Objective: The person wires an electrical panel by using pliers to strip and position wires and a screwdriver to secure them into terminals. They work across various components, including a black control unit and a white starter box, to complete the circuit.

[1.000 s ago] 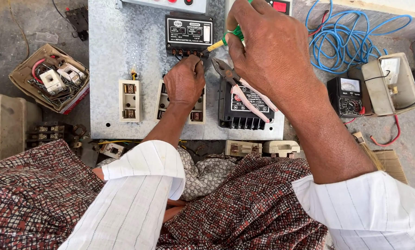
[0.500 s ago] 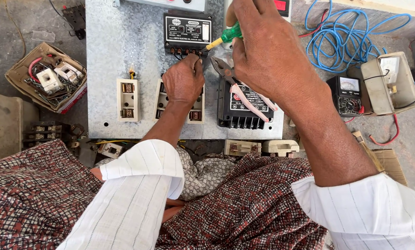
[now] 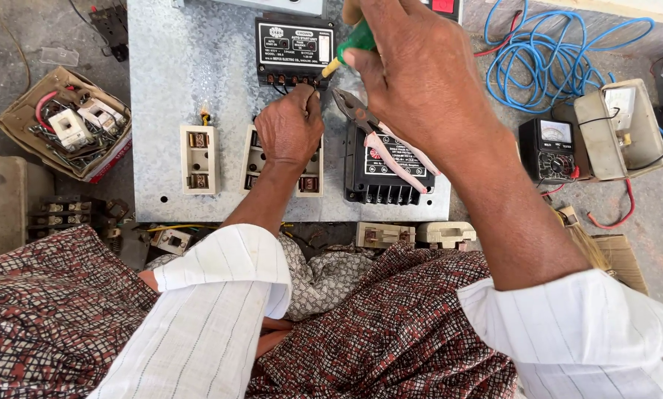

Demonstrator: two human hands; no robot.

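My right hand [image 3: 420,81] grips a green-handled screwdriver [image 3: 350,48] whose yellow-tipped shaft points at the terminals of a black control unit [image 3: 294,48] on a grey metal panel [image 3: 176,81]. My left hand [image 3: 289,129] is closed just below those terminals, pinching dark wires there. Pink-handled pliers [image 3: 379,140] lie across a second black unit [image 3: 391,174] lower on the panel. Two cream switch blocks [image 3: 199,159] are fixed to the panel beside my left wrist.
A cardboard box of switches and wires [image 3: 65,129] sits at left. A blue wire coil [image 3: 561,63], a black meter [image 3: 549,151] and a cream box [image 3: 620,129] lie at right. Loose cream parts [image 3: 413,235] rest below the panel.
My right hand has shifted slightly up and left with the screwdriver, bringing its tip closer to the black unit's terminals. The left hand stays at the wires.
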